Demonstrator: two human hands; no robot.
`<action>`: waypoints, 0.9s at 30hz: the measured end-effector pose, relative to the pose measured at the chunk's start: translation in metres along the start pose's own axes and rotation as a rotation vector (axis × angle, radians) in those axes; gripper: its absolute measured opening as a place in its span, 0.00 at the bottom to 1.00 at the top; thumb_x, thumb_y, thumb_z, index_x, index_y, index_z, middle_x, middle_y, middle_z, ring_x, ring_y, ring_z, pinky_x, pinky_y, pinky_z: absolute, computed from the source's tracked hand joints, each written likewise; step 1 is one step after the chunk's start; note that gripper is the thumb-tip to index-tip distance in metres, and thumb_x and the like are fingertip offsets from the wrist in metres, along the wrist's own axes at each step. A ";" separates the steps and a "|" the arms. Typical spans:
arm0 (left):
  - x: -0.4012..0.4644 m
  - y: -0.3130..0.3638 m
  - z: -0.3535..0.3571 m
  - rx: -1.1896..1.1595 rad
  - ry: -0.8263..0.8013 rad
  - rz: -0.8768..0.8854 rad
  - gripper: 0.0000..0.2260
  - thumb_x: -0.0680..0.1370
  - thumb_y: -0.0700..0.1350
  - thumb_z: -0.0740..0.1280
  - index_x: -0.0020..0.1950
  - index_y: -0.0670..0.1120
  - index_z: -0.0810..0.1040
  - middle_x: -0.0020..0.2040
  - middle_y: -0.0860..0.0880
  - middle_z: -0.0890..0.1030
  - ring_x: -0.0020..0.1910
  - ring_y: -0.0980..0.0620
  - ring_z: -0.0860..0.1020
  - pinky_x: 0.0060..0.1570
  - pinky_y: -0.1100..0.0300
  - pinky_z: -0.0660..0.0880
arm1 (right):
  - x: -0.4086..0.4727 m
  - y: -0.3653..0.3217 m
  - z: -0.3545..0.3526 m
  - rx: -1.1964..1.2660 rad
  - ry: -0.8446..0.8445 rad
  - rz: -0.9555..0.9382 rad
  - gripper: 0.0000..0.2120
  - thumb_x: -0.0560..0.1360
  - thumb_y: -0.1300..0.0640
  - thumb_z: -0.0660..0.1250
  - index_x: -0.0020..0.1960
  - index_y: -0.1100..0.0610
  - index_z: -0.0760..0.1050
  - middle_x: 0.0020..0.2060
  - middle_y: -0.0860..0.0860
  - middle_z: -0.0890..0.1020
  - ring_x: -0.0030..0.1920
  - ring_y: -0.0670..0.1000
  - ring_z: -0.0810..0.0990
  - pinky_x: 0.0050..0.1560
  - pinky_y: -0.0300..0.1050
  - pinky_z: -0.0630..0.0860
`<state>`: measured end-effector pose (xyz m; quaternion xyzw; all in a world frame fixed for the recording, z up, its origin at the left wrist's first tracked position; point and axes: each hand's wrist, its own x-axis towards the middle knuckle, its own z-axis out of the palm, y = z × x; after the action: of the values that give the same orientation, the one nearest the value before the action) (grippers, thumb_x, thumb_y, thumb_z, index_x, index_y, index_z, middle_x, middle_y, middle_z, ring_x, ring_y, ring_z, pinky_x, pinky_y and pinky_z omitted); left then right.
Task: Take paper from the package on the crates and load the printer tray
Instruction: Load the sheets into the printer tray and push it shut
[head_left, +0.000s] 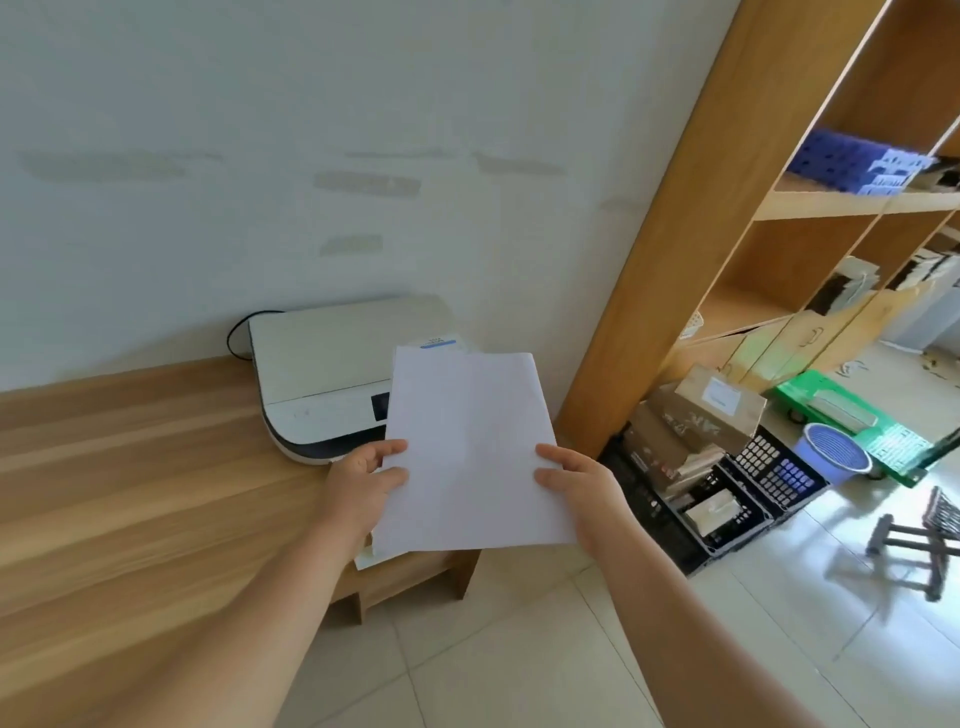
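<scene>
Both the left hand (363, 480) and the right hand (582, 486) pinch the paper (470, 452) with closed fingers, its long side pointing at the printer (322, 374) just behind it on the worktop (130, 467).

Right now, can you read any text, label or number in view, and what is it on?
Nothing is legible.
Printer sticker: blue band, print too blurred.
Cardboard box white label: too small to read.
Paper in both hands: blank.
</scene>
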<state>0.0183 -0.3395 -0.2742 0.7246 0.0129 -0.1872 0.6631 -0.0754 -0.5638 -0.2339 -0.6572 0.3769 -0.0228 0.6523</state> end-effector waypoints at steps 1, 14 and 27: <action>0.003 0.000 0.000 -0.009 0.018 -0.020 0.12 0.77 0.38 0.66 0.55 0.53 0.78 0.58 0.48 0.79 0.51 0.47 0.80 0.44 0.53 0.80 | 0.008 -0.002 0.002 -0.029 -0.024 0.004 0.13 0.75 0.62 0.70 0.57 0.48 0.80 0.58 0.52 0.76 0.53 0.57 0.79 0.56 0.55 0.79; 0.001 -0.022 0.032 -0.110 0.275 -0.182 0.14 0.77 0.36 0.67 0.61 0.47 0.77 0.55 0.49 0.80 0.50 0.48 0.81 0.43 0.57 0.78 | 0.118 0.007 -0.003 -0.201 -0.402 0.025 0.12 0.75 0.61 0.70 0.56 0.49 0.80 0.51 0.49 0.79 0.50 0.57 0.81 0.53 0.53 0.82; 0.006 -0.094 0.046 -0.053 0.390 -0.333 0.16 0.74 0.35 0.69 0.60 0.48 0.79 0.60 0.48 0.74 0.61 0.57 0.71 0.55 0.60 0.68 | 0.163 0.073 0.010 -0.219 -0.510 0.139 0.12 0.73 0.64 0.70 0.50 0.48 0.81 0.53 0.54 0.83 0.50 0.57 0.83 0.55 0.55 0.81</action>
<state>-0.0127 -0.3745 -0.3678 0.7175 0.2644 -0.1502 0.6267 0.0123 -0.6317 -0.3745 -0.6810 0.2450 0.2289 0.6511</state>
